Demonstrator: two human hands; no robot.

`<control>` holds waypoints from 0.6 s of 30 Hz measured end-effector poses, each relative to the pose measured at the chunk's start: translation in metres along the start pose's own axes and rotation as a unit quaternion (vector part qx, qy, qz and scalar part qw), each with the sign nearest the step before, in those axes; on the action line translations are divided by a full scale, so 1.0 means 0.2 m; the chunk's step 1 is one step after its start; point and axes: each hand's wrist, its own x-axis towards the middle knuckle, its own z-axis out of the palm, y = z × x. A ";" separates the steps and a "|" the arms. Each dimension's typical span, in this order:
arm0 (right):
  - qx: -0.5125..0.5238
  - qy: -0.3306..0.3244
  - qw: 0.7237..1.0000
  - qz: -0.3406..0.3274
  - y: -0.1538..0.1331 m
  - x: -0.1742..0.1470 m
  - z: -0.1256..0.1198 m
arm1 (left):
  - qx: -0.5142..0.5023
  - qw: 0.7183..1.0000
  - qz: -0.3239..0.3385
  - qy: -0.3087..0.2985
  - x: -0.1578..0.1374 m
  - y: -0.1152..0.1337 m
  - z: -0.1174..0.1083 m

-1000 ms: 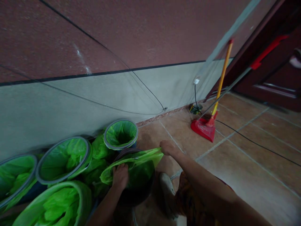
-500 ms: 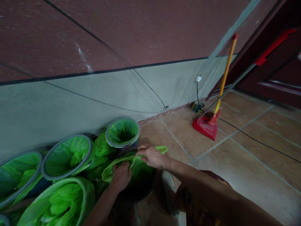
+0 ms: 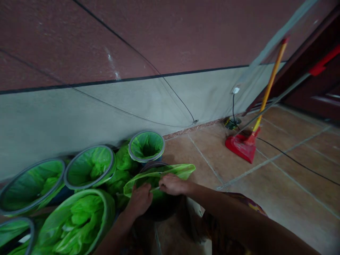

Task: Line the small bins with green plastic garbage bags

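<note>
Green bag (image 3: 170,172) lies stretched over the mouth of a dark bin (image 3: 159,209) that stands on the tiled floor (image 3: 265,191), just in front of the person's knees. Left hand (image 3: 140,200) grips the near edge of the bag, fingers curled shut over the plastic at the bin's left rim. Right hand (image 3: 172,184) is just beside it, fingers closed in a pinch on the same edge, the forearm reaching in from the lower right. The far side of the bag hangs loose past the bin's rim toward the floor. Four more bins sit to the left along the grey wall (image 3: 79,117), each lined in green: a small one (image 3: 146,146) right behind the dark bin, a wider one (image 3: 90,167) next to it, another (image 3: 32,184) further left, and a large one (image 3: 77,221) nearest the camera. Part of a fifth rim shows at the bottom left corner. A red dustpan (image 3: 240,147) with a yellow handle (image 3: 269,85) stands well apart on the floor to the right, near a dark doorway. Black cable (image 3: 292,161) runs across the tiles beside it.
</note>
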 end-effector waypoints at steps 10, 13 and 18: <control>0.177 -0.065 0.980 0.058 -0.02 -0.03 -0.11 | -0.206 0.976 0.065 0.031 0.02 0.08 -0.05; 0.164 -0.083 0.981 0.059 0.01 -0.02 -0.14 | -0.195 0.979 0.051 0.038 0.04 0.09 -0.04; 0.062 0.032 0.985 0.160 0.10 0.04 -0.14 | -0.142 0.988 0.047 0.041 0.04 0.10 -0.02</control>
